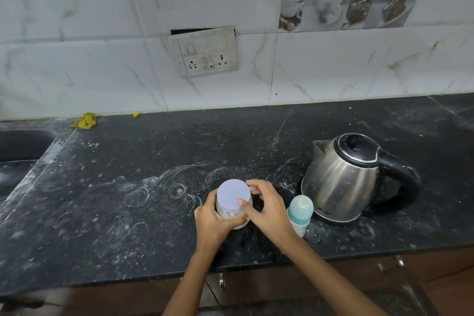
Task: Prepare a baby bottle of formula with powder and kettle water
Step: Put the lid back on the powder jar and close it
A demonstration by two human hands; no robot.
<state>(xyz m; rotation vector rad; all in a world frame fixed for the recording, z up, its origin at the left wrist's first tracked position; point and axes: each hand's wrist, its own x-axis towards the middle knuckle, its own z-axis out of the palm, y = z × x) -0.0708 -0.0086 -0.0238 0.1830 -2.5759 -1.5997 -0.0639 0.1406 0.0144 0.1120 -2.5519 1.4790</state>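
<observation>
While my left hand [214,215] wraps tight around the clear powder jar [232,214] to keep it still on the dark stone surface [128,187], my right hand [266,206] pinches its round lilac lid [233,195], ready to twist. Beside them wait the blue baby bottle [300,211] and steel kettle [341,179].

We find almost nothing legible here. The only lettering sits low on the steel body of the electric kettle [341,179], just above its base near the handle side: a small dark brand mark, too tiny and blurred for us to make out. The jar's pale lid [233,195], the baby bottle [300,210] and the wall switchboard [205,51] show us no readable text.
</observation>
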